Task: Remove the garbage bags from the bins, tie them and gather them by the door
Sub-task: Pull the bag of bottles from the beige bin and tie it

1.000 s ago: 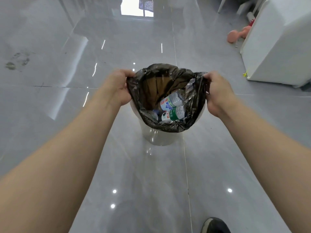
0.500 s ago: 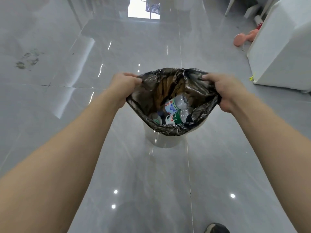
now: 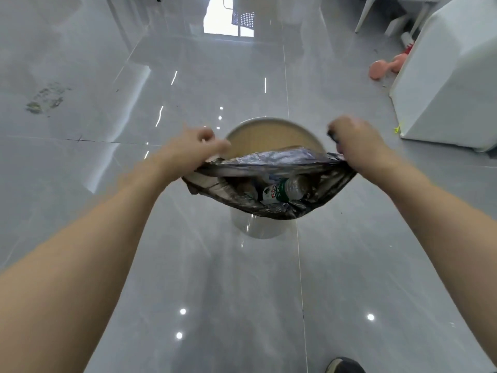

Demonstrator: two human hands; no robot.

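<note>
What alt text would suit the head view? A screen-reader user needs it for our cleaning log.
Two bare hands, left hand and right hand, hold a black garbage bag by its rim, lifted out above a round white bin on a glossy grey tiled floor. A plastic water bottle shows inside the bag; a white cabinet stands at right.

i count two hands, left hand and right hand, one black garbage bag, one white bin, one clearly labelled plastic bottle inside the bag with other contents blurred, one pink dumbbell, and one shoe.
</note>
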